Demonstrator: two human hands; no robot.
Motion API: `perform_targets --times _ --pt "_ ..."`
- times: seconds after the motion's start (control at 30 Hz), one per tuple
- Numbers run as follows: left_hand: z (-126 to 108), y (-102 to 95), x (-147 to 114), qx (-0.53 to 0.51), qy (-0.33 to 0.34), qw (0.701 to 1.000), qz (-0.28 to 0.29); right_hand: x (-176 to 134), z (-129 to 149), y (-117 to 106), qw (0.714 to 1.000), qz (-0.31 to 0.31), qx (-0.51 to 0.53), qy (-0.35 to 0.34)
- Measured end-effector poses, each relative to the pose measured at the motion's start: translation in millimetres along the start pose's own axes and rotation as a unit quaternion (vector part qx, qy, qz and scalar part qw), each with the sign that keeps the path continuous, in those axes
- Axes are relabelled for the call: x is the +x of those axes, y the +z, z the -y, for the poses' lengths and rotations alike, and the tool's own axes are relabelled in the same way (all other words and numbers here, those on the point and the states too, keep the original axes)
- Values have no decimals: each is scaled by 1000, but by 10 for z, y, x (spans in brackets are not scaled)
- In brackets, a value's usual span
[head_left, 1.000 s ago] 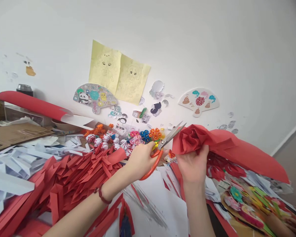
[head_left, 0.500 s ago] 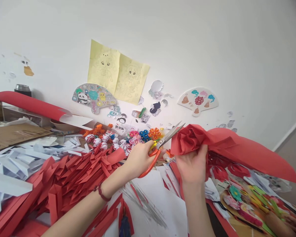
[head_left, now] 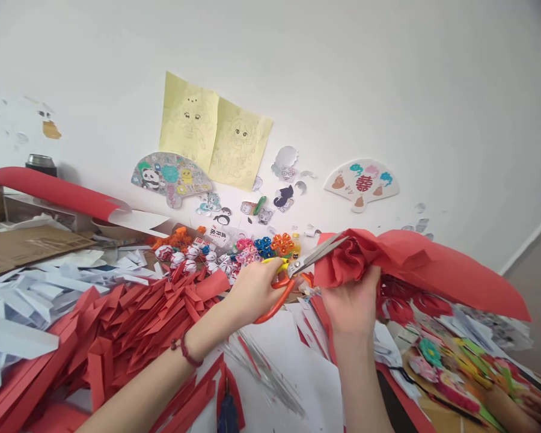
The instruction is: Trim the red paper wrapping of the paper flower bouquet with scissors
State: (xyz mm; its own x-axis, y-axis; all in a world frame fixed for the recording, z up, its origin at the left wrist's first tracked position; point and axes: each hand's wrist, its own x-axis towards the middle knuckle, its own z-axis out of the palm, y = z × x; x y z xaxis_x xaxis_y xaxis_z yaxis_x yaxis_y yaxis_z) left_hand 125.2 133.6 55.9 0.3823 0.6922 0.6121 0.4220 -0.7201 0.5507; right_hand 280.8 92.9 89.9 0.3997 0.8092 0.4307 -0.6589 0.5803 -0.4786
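Observation:
My left hand [head_left: 259, 288] is closed around the orange handles of a pair of scissors [head_left: 313, 255]. The blades reach right, over the near edge of crumpled red paper [head_left: 342, 264]; whether they bite into it I cannot tell. My right hand [head_left: 354, 300] grips that paper from below, its thumb up on the right side. From the gathered part, a long smooth stretch of the red sheet spreads off to the right. Below my hands lie white sheets [head_left: 315, 385] with a bundle of thin wires [head_left: 270, 373].
Folded red paper strips [head_left: 135, 325] heap up at left, beside white paper strips [head_left: 40, 288]. Small colourful flowers [head_left: 264, 248] stand behind my hands. A red paper roll [head_left: 58, 192] lies far left. At lower right, another person's hand [head_left: 532, 403] is near craft pieces [head_left: 433, 355].
The scissors have shifted slightly right, and their blades now overlap the red paper's edge, closer together than before. The sheet's right end has moved a little left and up.

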Motion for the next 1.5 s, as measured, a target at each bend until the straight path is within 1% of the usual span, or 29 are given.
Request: perform_targets --times 0.1,0.27,0.57,0.67,1.03,1.17,1.37,1.5 --pt "-19 -17 -12 20 4 1000 1 24 7 -39 1000 9 25 12" --pt "-42 -44 -27 39 13 999 21 54 2 -100 998 35 41 18" --pt "-60 -89 -15 70 1 997 36 40 1 -67 999 35 16 6" --pt "-61 -102 -26 67 2 997 46 38 1 -57 1000 23 10 -2" --pt "-55 -130 -31 61 -9 996 58 53 1 -64 999 26 19 -6" --pt "-25 -120 -38 38 2 998 55 55 1 -60 1000 24 9 -11" --pt "34 -22 -19 -33 -2 999 30 56 -4 -75 1000 25 0 -8" --pt "82 10 -2 -49 5 999 22 73 -11 -117 1000 17 -11 -7"
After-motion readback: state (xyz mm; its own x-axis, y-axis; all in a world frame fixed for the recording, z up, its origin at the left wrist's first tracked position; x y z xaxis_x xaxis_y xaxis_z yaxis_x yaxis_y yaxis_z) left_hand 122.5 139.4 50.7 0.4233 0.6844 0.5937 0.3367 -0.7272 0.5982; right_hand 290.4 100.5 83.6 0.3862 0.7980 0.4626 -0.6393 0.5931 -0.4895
